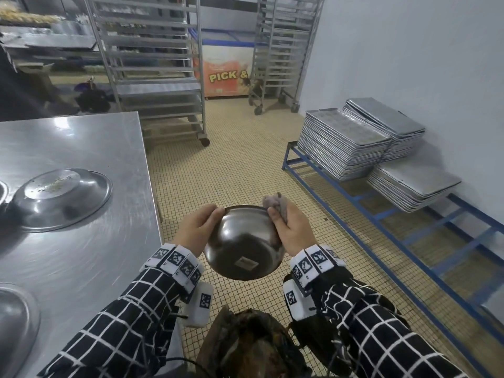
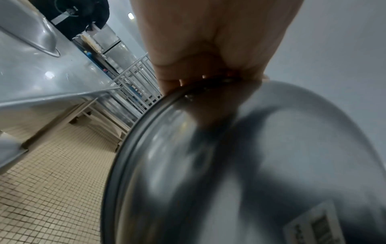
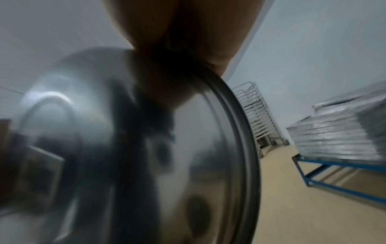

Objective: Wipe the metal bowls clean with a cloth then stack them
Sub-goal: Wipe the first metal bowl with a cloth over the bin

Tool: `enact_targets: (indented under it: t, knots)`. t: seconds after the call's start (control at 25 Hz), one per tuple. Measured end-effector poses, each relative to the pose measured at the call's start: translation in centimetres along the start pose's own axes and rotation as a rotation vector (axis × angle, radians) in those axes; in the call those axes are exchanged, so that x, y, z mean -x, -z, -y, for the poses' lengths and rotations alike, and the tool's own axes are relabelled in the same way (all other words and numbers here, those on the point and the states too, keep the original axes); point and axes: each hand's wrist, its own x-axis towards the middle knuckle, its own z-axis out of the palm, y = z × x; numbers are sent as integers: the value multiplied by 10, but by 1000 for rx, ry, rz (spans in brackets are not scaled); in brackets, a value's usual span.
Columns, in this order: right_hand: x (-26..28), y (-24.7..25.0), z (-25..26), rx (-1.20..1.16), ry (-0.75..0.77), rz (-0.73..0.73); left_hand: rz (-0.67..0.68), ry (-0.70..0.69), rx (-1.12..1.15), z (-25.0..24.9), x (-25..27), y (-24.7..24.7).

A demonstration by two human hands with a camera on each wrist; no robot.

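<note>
While both hands grip one bowl (image 1: 243,242), right hand (image 1: 290,230) pinching one cloth (image 1: 275,204), left hand (image 1: 195,229) at rim

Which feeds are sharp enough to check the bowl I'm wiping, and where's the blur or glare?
Head view: sharp on the bowl, both hands and the cloth; ceiling-light glare on the steel table, wide-angle bending at the edges. Left wrist view: bowl wall smeared, rim and floor tiles fairly crisp. Right wrist view: blurred throughout, the right hand dark.
</note>
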Motion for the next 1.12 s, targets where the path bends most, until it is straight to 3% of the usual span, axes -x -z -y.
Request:
enact_targets:
  t: [0.08, 0.2, 0.28, 0.48, 0.6, 0.72, 0.84, 0.92, 1.12]
  knots:
    - [-10, 0, -8, 69, 1, -187, -30, -9, -9, -5, 1, -3]
    - [-17, 4, -14, 99, 50, -300, -102, -7, 49, -10, 2, -2]
    - [-8, -1, -11, 125, 76, -269, -156, 13, 99, -16, 3, -1]
    - [47, -49, -2, 160, 138, 3, -258, 92, 217, -26, 0, -5]
    - [60, -72, 14, 140, 211, -100, -248, 79, 161, -30, 3, -9]
    - [36, -63, 29, 77, 219, -215, -243, 74, 199, -37, 9, -10]
    - [12, -44, 23, -17, 66, -278, -262, 96, 287, -41, 8, -5]
    - [16, -40, 8, -17, 51, -231, -285, 120, 331, -41, 6, -1]
    - [55, -69, -2, 170, 175, -31, -354, 141, 281, -30, 1, 3]
